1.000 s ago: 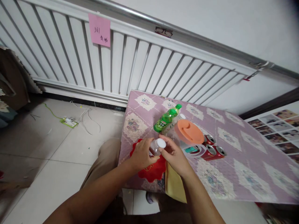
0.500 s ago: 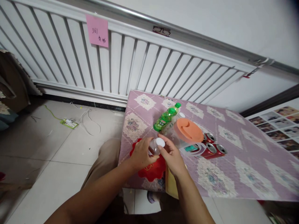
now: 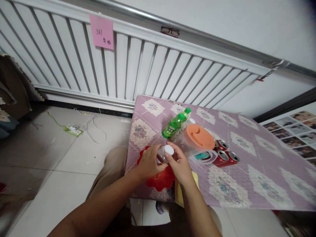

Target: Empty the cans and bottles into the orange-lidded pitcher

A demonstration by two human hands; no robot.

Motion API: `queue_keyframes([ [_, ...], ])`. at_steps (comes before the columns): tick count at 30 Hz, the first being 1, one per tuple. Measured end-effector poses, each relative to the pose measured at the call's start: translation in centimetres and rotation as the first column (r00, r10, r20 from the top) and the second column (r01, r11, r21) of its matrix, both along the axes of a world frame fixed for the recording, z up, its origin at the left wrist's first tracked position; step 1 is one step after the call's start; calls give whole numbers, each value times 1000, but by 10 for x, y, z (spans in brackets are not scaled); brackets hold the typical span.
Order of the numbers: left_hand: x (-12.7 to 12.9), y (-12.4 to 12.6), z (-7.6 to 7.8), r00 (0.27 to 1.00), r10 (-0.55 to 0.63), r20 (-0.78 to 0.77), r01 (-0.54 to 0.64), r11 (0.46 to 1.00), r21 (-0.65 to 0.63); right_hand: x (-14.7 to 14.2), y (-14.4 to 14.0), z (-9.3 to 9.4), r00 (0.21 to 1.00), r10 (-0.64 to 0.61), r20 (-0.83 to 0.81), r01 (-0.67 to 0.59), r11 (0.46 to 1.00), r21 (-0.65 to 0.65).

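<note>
A small clear bottle (image 3: 160,156) with a white cap (image 3: 169,149) is upright between my two hands, over a red scalloped mat (image 3: 161,181). My left hand (image 3: 149,162) wraps round the bottle's body from the left. My right hand (image 3: 180,161) has its thumb and fingers closed on the white cap from the right. Beyond the hands stands a clear plastic pitcher (image 3: 182,141) with an orange lid (image 3: 199,136). Left of the pitcher is a green drink bottle (image 3: 170,128). A yellow cloth or pad (image 3: 179,194) lies partly under my right forearm.
Several opened red cans (image 3: 223,158) stand right of the pitcher. Another green-capped bottle (image 3: 187,112) is behind. The table's purple patterned cloth (image 3: 261,158) reaches to a white radiator (image 3: 158,69) at the back. A power strip (image 3: 73,130) with cables lies on the floor left.
Both hands stay at the bottle. My right hand and forearm have shifted slightly to the left, showing more of the yellow piece. The other objects have stayed put.
</note>
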State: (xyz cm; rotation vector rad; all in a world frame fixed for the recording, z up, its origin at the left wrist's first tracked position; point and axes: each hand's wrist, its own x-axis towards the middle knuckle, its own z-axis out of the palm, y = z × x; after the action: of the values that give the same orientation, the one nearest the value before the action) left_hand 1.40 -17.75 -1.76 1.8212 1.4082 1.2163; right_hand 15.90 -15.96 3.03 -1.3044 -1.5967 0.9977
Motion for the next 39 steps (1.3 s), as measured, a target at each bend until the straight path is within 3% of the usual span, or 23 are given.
queue_keyframes([
  [6, -1, 0, 1, 1000, -13, 3, 13, 1000, 3, -8, -2, -9, 999, -40, -27, 41, 999, 10],
  [10, -1, 0, 0, 1000, -15, 23, 15, 1000, -4, 0, -10, -3, 991, -59, -122, 60, 998, 8],
  [13, -2, -2, 2, 999, -35, 34, 36, 999, -9, 28, -21, 1, 950, -222, -218, 238, 970, 52],
  [15, -2, -3, 4, 998, -43, 38, 44, 999, -16, 54, -29, -2, 880, -405, -248, 424, 905, 28],
  [18, -2, -4, 5, 998, -38, 55, 40, 999, -29, 92, -45, -17, 824, -556, -103, 559, 829, -1],
  [22, 0, -3, 2, 997, -22, 79, 25, 999, -39, 114, -66, -49, 839, -483, 250, 468, 875, 120],
  [27, 1, -2, 0, 997, -28, 79, 31, 999, -38, 95, -84, -72, 814, -385, 436, 367, 921, 128],
  [31, 2, -3, 1, 996, -24, 88, 28, 999, -46, 72, -91, -71, 631, -313, 710, 381, 922, 68],
  [33, 2, -4, 2, 995, -27, 93, 32, 998, -50, 66, -92, -71, 562, -322, 762, 405, 910, 86],
  [35, 2, -4, 3, 995, -27, 93, 32, 998, -53, 66, -91, -75, 545, -352, 761, 422, 900, 115],
  [39, 2, -4, 2, 996, -34, 87, 40, 997, -61, 84, -84, -87, 636, -463, 617, 432, 876, 213],
])
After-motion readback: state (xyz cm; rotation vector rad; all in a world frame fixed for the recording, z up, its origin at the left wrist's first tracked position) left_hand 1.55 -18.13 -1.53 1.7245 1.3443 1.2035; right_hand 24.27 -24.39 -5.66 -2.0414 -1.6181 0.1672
